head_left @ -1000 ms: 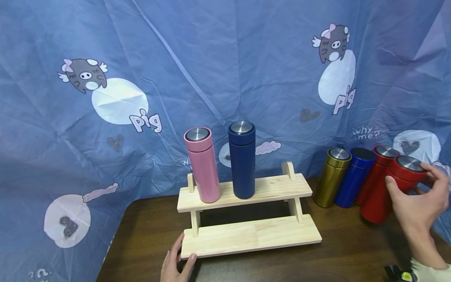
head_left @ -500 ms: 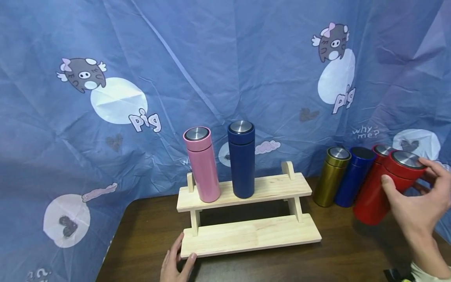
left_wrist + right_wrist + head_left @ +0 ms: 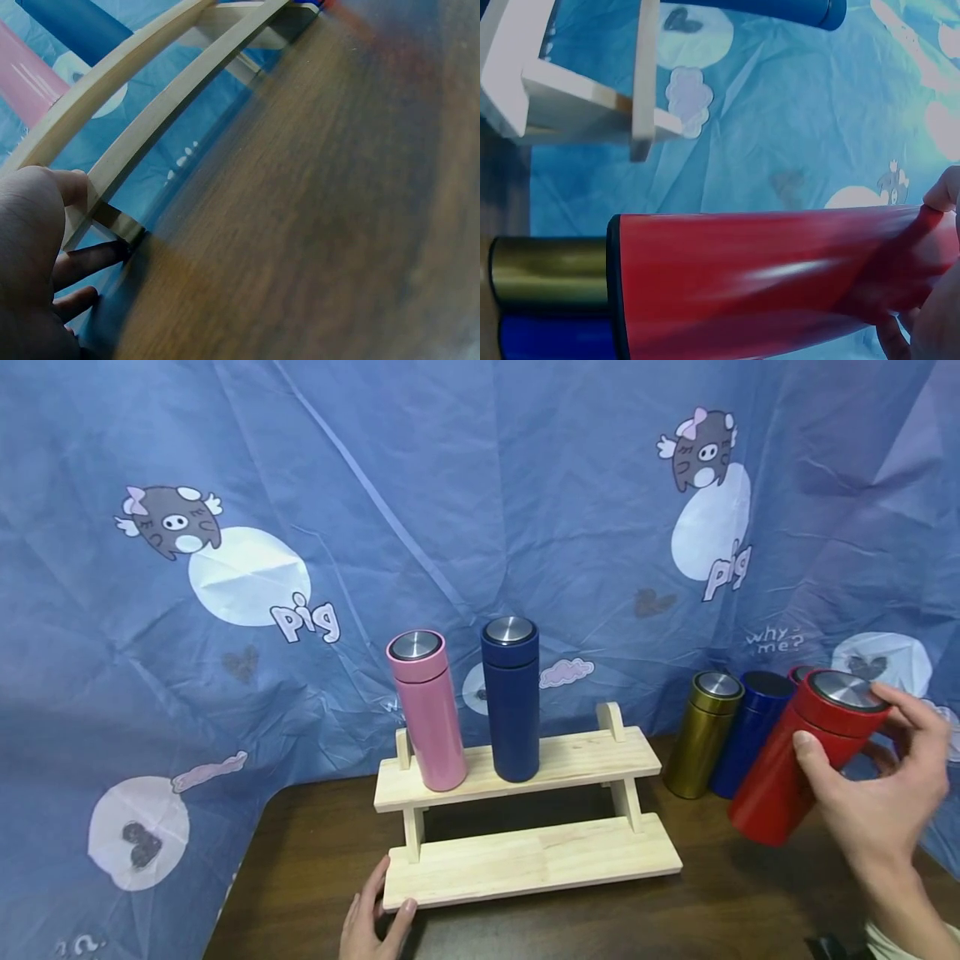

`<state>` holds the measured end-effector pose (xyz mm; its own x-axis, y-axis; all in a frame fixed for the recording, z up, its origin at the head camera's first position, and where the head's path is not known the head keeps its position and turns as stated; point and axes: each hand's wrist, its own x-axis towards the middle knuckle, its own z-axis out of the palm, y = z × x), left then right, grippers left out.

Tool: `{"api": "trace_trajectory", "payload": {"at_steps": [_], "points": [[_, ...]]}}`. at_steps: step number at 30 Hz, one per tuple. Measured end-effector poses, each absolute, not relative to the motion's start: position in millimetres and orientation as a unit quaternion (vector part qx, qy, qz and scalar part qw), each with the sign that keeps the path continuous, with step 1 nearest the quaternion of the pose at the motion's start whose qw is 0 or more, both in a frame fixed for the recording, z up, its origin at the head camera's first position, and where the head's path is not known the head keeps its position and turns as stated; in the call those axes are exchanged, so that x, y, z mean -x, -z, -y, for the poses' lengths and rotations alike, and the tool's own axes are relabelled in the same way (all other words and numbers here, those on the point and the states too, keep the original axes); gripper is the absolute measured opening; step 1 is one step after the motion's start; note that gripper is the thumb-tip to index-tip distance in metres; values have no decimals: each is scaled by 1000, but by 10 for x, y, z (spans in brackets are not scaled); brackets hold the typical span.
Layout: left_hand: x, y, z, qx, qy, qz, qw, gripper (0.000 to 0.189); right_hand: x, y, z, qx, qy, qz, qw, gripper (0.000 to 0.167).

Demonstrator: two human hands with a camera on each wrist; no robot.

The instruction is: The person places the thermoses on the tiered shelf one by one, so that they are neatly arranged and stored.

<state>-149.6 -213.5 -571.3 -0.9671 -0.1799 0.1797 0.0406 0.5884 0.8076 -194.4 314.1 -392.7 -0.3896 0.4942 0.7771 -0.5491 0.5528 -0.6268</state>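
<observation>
My right hand grips a red thermos around its upper part, below the steel-topped lid. The thermos leans, its base to the left and off the table. In the right wrist view the red thermos lies across the picture, fingers at its right end. My left hand holds the left front corner of a two-tier wooden stand; the left wrist view shows the thumb and fingers of that hand about the end of the lower board. On the upper board stand a pink thermos and a navy thermos.
Right of the stand, a gold thermos and a blue thermos stand on the brown table. Another red thermos is mostly hidden behind the held one. A blue printed cloth hangs behind.
My right hand has lifted the red thermos from the table and carried it left, in front of the other red one. My left hand stays at the stand's corner.
</observation>
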Motion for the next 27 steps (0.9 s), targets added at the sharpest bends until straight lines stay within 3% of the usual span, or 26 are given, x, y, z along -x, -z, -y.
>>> {"api": "trace_trajectory", "payload": {"at_steps": [27], "points": [[1484, 5658, 2121, -49, 459, 881, 101, 73, 2163, 3464, -2333, -138, -492, 704, 493, 77]]}}
